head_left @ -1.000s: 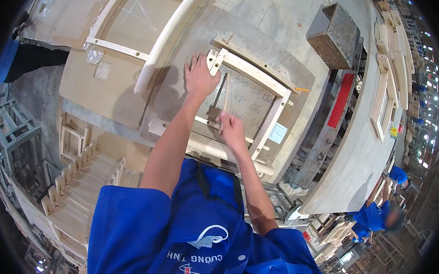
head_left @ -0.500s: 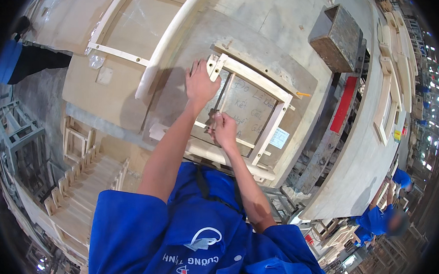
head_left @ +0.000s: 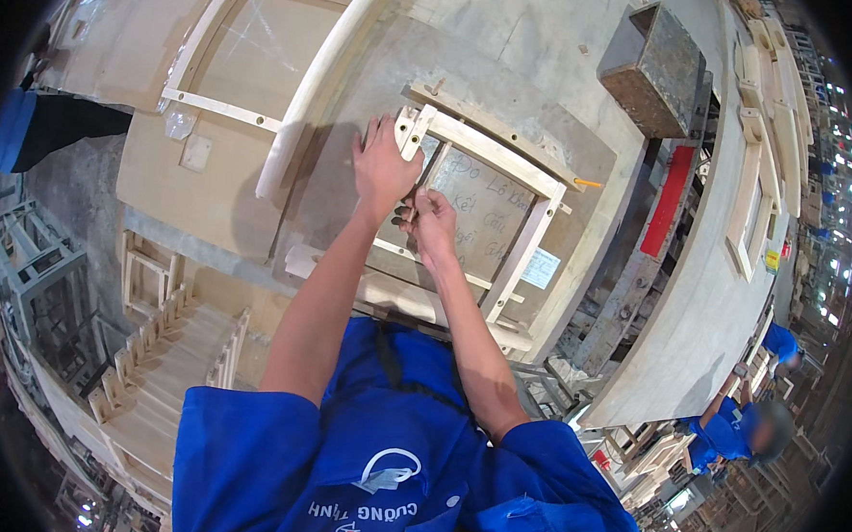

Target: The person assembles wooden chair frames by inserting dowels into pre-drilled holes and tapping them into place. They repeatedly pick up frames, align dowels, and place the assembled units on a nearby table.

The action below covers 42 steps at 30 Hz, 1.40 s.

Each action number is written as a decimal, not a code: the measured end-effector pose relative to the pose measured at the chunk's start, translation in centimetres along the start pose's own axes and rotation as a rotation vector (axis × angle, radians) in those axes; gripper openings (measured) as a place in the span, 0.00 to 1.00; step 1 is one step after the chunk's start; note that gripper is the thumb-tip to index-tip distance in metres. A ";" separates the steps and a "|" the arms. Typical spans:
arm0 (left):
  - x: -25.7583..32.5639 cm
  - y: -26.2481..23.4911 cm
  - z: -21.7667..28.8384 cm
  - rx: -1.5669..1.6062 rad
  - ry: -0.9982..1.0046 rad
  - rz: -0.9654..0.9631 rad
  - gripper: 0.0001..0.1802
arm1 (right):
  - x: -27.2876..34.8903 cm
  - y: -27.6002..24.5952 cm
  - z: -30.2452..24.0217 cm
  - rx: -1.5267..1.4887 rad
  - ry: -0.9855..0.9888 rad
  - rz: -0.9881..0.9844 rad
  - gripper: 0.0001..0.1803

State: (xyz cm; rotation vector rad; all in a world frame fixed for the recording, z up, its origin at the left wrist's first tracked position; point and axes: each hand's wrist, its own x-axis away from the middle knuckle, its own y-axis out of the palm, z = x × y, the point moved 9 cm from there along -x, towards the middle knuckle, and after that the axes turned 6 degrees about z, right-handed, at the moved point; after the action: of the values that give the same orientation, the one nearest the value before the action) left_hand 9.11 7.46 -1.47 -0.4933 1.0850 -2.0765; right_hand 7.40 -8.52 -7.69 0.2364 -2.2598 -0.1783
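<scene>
In the head view, a pale rectangular wooden frame of light unfinished slats lies flat on the grey, scuffed workbench top, directly ahead of the person in the blue work shirt. The left hand rests spread over the frame's near left corner, fingers splayed and pressing down on the upright end piece rather than wrapped around it. The right hand sits just beside it, pinched closed on something small and thin at the frame's left rail; what it pinches is too small to tell. The frame looks assembled on all four sides, with a cross slat lying along its lower part, so by my judgement the joinery is mostly done and the work is at one corner. A long curved pale wooden rail lies to the left, touching a larger flat frame. A rusty dark metal box stands well apart at upper right.
</scene>
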 end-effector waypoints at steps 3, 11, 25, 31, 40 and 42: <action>0.2 0.1 -0.1 -0.011 0.023 0.007 0.39 | -0.1 -0.5 0.3 -0.006 -0.001 0.071 0.13; 0.0 0.2 -0.3 -0.002 -0.009 -0.019 0.39 | 0.4 0.3 -0.2 0.210 -0.071 -0.027 0.12; -0.1 0.0 0.2 0.029 -0.030 -0.079 0.35 | 10.0 -13.1 -7.6 0.427 -0.168 0.283 0.11; -0.1 -0.1 -0.3 0.027 0.024 0.082 0.31 | 9.8 -14.3 -12.2 0.398 -0.233 0.333 0.13; -0.1 0.7 -0.3 -0.018 -0.015 -0.084 0.39 | 4.0 -15.6 -5.1 0.751 -0.209 0.384 0.11; -0.3 0.7 -0.3 -0.019 -0.009 -0.072 0.38 | 2.9 -15.7 -5.2 0.686 -0.258 0.407 0.11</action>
State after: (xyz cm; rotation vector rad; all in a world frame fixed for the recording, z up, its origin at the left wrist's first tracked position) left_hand 9.41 7.59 -2.21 -0.5575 1.0979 -2.1259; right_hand 11.31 -24.67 -5.45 0.1041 -2.4953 0.8317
